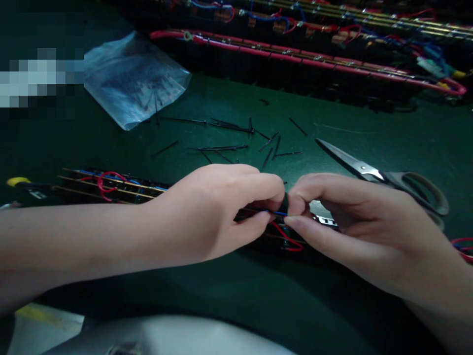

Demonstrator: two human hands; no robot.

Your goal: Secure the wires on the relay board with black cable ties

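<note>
Pinching the blue wire (280, 213) between closed fingertips (295, 203), we hold our left hand (218, 212) and right hand (358, 224) together above the long wired strip (111, 190) lying on the counter (229, 296), near the scissors (373, 172).

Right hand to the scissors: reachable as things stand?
Probably yes. The scissors lie on the mat just beyond the right hand, handles nearest, nothing between. But its fingers pinch the blue wire with the left hand, so it must let go first.
</note>
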